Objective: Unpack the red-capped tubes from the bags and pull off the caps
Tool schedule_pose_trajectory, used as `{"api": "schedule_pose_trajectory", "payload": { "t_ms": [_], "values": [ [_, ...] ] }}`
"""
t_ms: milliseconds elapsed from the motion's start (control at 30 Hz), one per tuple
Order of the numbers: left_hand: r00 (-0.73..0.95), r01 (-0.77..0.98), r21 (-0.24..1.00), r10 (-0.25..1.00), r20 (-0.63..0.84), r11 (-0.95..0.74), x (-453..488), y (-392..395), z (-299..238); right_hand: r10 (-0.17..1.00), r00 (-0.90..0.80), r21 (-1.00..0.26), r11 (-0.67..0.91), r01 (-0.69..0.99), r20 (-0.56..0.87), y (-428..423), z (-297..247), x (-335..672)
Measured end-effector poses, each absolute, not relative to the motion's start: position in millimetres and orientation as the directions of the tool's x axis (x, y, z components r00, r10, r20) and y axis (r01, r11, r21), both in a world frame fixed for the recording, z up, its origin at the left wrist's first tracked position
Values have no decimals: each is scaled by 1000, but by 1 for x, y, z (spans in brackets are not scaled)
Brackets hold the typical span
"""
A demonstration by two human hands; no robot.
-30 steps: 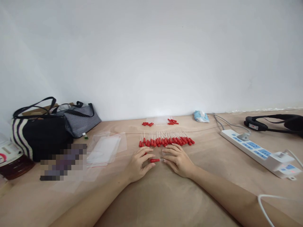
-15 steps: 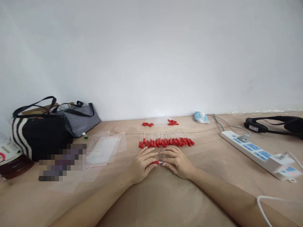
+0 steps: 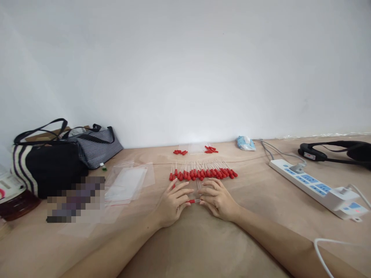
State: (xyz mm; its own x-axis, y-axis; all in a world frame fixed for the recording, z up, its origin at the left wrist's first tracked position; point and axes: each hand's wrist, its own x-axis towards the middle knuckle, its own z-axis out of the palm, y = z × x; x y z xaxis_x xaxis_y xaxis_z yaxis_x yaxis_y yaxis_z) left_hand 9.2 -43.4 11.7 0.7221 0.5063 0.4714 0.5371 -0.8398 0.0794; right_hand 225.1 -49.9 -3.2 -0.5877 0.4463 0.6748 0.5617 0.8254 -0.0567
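Between my hands lies a dropper (image 3: pixel 192 201), a clear thin tube with a red rubber bulb, held level above the table. My left hand (image 3: pixel 173 200) pinches it at the red bulb end. My right hand (image 3: pixel 219 198) grips the clear tube end, its fingertips hiding the tip. Just beyond my fingers, a row of droppers (image 3: pixel 201 173) lies side by side, red bulbs towards me and clear tubes pointing to the wall. Another clear tube (image 3: pixel 198 184) shows between my hands, in front of the row.
Small red bulbs (image 3: pixel 180 152) and clear tubes lie by the wall. Clear zip bags (image 3: pixel 127 183) are at left, near a black bag (image 3: pixel 52 166) and a striped bag (image 3: pixel 100 146). A power strip (image 3: pixel 315 187), a blue-white packet (image 3: pixel 245 143) and a black headset (image 3: pixel 333 152) are at right.
The hands stay in nearly the same place, both still on the dropper. Their fingers have shifted slightly, and the dropper sits marginally lower in view.
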Motion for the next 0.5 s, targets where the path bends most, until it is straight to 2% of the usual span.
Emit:
{"api": "schedule_pose_trajectory", "payload": {
  "t_ms": [267, 400, 500],
  "values": [
    [748, 528, 80, 508, 428, -845, 7, -43, 13, 419, -580, -68, 846, 529, 698, -50, -4, 227],
    [677, 585, 105, 555, 483, -805, -13, -40, 13, 489, -493, -139, 797, 589, 720, -46, -10, 242],
    [555, 624, 183, 595, 581, -760, -24, -38, 12, 568, -461, -182, 743, 644, 682, -43, -15, 249]
  ]
}}
